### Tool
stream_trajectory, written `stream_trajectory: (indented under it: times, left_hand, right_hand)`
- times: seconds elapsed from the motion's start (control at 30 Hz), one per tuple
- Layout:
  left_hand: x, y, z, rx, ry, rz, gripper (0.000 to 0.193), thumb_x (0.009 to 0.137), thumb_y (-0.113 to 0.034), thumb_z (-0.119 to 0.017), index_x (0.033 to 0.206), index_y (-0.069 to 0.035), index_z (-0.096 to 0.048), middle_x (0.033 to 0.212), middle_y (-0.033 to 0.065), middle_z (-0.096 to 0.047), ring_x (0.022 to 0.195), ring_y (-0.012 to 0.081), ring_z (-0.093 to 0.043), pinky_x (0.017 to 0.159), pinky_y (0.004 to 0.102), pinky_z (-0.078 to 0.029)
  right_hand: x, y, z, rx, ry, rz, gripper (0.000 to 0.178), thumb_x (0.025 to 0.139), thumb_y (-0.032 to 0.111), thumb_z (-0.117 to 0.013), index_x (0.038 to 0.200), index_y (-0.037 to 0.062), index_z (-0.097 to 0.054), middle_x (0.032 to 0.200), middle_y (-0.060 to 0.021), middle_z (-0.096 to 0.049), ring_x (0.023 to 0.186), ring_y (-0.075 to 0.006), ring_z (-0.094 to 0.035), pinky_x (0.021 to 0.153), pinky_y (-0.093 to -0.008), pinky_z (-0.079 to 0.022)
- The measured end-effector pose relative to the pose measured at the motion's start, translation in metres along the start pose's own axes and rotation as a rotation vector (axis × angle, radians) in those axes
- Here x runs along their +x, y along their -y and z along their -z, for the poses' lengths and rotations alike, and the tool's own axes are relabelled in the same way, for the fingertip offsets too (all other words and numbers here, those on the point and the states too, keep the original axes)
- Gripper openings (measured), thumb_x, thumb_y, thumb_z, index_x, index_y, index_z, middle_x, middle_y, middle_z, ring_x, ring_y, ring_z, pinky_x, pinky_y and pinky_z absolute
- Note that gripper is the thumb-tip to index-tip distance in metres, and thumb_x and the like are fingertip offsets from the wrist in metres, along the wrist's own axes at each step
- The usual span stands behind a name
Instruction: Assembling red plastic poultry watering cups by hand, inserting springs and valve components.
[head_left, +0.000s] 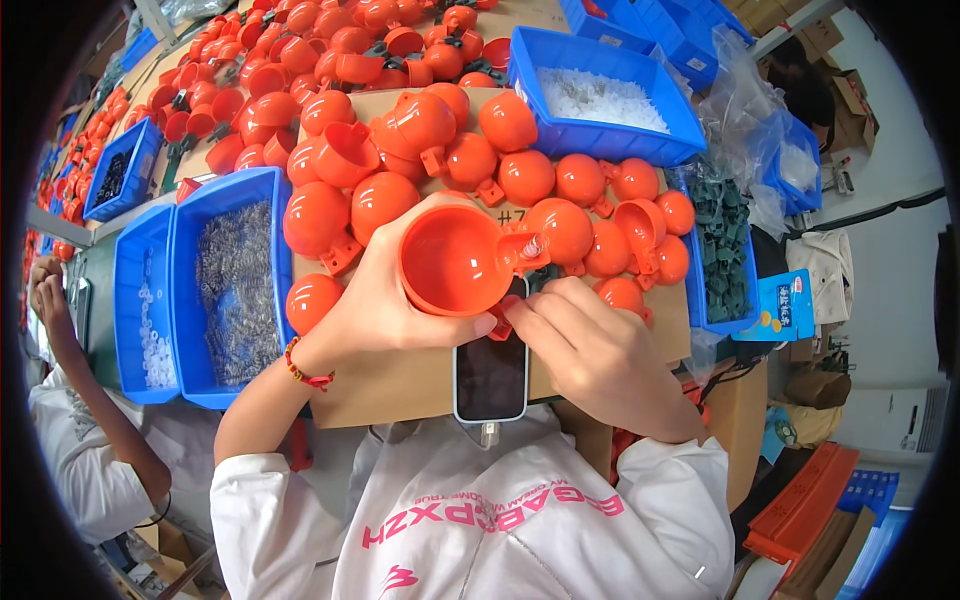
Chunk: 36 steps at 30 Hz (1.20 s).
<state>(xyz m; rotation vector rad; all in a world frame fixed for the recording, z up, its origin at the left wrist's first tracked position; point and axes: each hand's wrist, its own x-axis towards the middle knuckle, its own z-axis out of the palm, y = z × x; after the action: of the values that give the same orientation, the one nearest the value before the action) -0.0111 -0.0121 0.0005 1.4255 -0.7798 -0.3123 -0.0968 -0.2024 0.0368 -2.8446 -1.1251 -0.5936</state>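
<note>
My left hand [375,305] is closed round a glossy orange-red plastic cup [450,262], its round mouth facing up. A short arm with a small metal spring [535,246] sticks out from the cup's right side. My right hand [595,340] is close by, below that arm, with its fingers pinched together; what they hold is hidden. A bit of dark green plastic [543,277] shows just above the right fingers. Under both hands a phone [490,378] lies with a cable plug at its lower end. Many similar orange-red cups and balls [420,122] are heaped beyond the hands.
Blue bins [283,225] of springs and small white rings stand at left. A bin [610,140] of whitish pieces is at the back, another [735,322] of dark green parts at right. Cardboard [390,385] covers the table. Another person's hand [45,285] is at far left.
</note>
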Motion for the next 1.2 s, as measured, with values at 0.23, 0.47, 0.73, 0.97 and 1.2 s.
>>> stream_trajectory:
  times: [0.23,0.47,0.73,0.97,1.2]
  left_hand:
    - [0.001,0.002,-0.003,-0.042,0.002,0.007,0.057,0.055,-0.014,-0.076,0.104,0.0,-0.05,0.097,0.0041,-0.054,0.091,0.0114,-0.052,0.082,0.0265,-0.041]
    - [0.0,0.0,0.001,-0.015,-0.057,0.027,0.055,0.056,-0.013,-0.074,0.104,0.0,-0.05,0.097,0.0034,-0.053,0.091,0.0109,-0.051,0.082,0.0263,-0.041]
    - [0.001,-0.002,-0.002,-0.022,-0.044,0.044,0.052,0.057,-0.012,-0.073,0.103,0.001,-0.051,0.097,0.0035,-0.053,0.09,0.0115,-0.052,0.081,0.0265,-0.042]
    - [-0.001,0.0,-0.001,0.017,-0.079,0.025,0.052,0.058,-0.014,-0.073,0.103,0.002,-0.052,0.097,0.0041,-0.054,0.09,0.0121,-0.053,0.08,0.0269,-0.042]
    - [0.0,0.0,-0.001,0.017,-0.076,0.025,0.054,0.057,-0.015,-0.073,0.104,0.002,-0.052,0.098,0.0042,-0.054,0.09,0.0123,-0.053,0.081,0.0273,-0.042]
  right_hand:
    - [-0.002,0.0,-0.002,0.322,-0.01,-0.106,0.029,0.067,0.003,-0.057,0.096,0.0006,-0.06,0.075,-0.0026,-0.049,0.077,-0.0155,-0.052,0.052,-0.0229,-0.046]
    - [-0.019,-0.012,-0.005,0.563,-0.09,-0.42,0.023,0.072,-0.001,-0.061,0.095,-0.0002,-0.062,0.073,-0.0091,-0.058,0.07,-0.024,-0.053,0.062,-0.0306,-0.044]
    - [-0.057,0.012,-0.049,0.073,0.175,-0.698,0.033,0.074,0.019,-0.066,0.103,0.0055,-0.059,0.086,-0.0062,-0.053,0.084,-0.0234,-0.048,0.073,-0.0355,-0.039]
    - [-0.064,0.012,-0.057,0.11,0.062,-0.67,0.031,0.076,0.015,-0.061,0.105,0.0049,-0.057,0.077,-0.0065,-0.051,0.077,-0.0225,-0.049,0.068,-0.0349,-0.039]
    - [-0.068,0.031,-0.067,0.198,-0.085,-0.734,0.028,0.08,0.008,-0.056,0.107,0.0029,-0.055,0.074,-0.009,-0.054,0.066,-0.0244,-0.051,0.059,-0.0367,-0.043]
